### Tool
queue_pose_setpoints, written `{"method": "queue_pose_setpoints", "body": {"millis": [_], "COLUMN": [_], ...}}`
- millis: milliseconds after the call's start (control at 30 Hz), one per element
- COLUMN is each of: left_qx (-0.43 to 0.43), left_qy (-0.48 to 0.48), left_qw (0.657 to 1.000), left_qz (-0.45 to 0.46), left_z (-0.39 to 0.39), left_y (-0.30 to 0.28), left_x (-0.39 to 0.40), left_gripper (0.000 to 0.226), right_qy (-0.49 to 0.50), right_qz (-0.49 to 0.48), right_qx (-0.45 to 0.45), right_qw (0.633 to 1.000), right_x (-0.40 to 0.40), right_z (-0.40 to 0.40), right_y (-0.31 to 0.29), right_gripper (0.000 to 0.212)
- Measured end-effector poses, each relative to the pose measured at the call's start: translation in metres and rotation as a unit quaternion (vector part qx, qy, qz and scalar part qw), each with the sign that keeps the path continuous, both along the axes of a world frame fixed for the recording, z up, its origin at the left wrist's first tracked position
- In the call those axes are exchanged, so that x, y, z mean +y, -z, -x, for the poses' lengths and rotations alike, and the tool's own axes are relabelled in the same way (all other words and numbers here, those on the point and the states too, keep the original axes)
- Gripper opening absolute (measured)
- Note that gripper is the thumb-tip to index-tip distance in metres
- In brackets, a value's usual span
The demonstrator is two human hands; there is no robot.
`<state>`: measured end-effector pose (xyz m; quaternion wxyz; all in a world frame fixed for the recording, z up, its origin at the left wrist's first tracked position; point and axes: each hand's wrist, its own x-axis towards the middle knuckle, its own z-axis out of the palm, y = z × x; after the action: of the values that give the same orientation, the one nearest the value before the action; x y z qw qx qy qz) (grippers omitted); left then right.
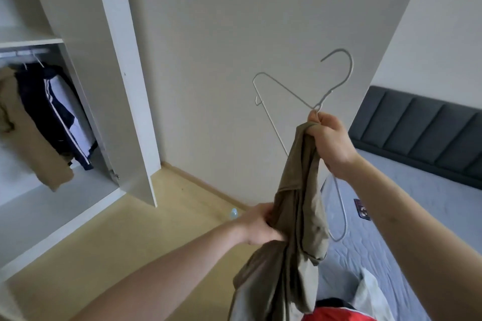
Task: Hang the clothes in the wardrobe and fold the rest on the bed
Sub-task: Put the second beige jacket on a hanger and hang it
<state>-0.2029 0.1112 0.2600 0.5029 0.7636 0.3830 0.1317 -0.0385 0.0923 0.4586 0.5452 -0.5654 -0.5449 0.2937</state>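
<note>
The right hand grips the hanger and the bunched shirt, and the left hand pinches the cloth lower. I think it is better to spread the collar first, then slip one hanger arm inside.

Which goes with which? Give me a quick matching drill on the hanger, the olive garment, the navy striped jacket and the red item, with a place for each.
Things:
1. wire hanger
2. olive garment
3. navy striped jacket
4. red item

Places:
A. hanging on the wardrobe rail
B. at the bottom edge of the view, by the bed
C. gripped at its neck by the right hand
D. held by both hands, the left hand lower down

Pairs: 1-C, 2-D, 3-A, 4-B
</note>
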Motion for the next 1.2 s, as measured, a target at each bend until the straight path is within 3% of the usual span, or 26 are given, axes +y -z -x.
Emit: {"method": "queue_pose_setpoints", "body": {"millis": [100,200,367,500,667,767,867,1033,1200], "left_qx": [0.039,0.113,0.188,0.121,0.011,-0.057,-0.084,-0.19,-0.258], "left_qy": [-0.016,0.022,0.018,-0.016,-0.003,-0.067,-0.14,-0.22,-0.179], "left_qw": [0.994,0.978,0.967,0.978,0.988,0.986,0.98,0.956,0.948], "left_qz": [-0.099,-0.175,-0.173,-0.168,-0.152,-0.139,-0.115,0.044,0.058], "left_z": [-0.007,0.011,0.043,0.051,0.046,0.042,0.035,0.028,0.026], "left_y": [0.005,0.011,-0.008,-0.057,-0.12,-0.142,-0.158,-0.172,-0.182], "left_x": [0.004,0.025,0.067,0.088,0.087,0.084,0.081,0.082,0.076], "left_gripper": [0.034,0.032,0.041,0.064,0.07,0.07,0.065,0.035,0.036], "right_qy": [0.033,0.081,0.142,0.22,0.256,0.256,0.19,0.042,0.002], "right_qz": [0.003,0.011,0.069,0.103,0.184,0.222,0.208,0.185,0.175], "right_qx": [-0.018,-0.043,-0.12,-0.139,-0.19,-0.206,-0.151,-0.016,0.027], "right_qw": [0.999,0.996,0.98,0.96,0.93,0.918,0.948,0.982,0.984], "right_x": [-0.01,-0.021,-0.035,-0.039,-0.03,-0.026,-0.03,-0.038,-0.025], "right_z": [-0.023,-0.053,-0.093,-0.127,-0.14,-0.123,-0.077,0.011,0.066], "right_y": [-0.004,-0.002,0.02,0.041,0.055,0.06,0.073,0.091,0.086], "right_gripper": [0.03,0.035,0.036,0.042,0.031,0.024,0.029,0.054,0.075]}}
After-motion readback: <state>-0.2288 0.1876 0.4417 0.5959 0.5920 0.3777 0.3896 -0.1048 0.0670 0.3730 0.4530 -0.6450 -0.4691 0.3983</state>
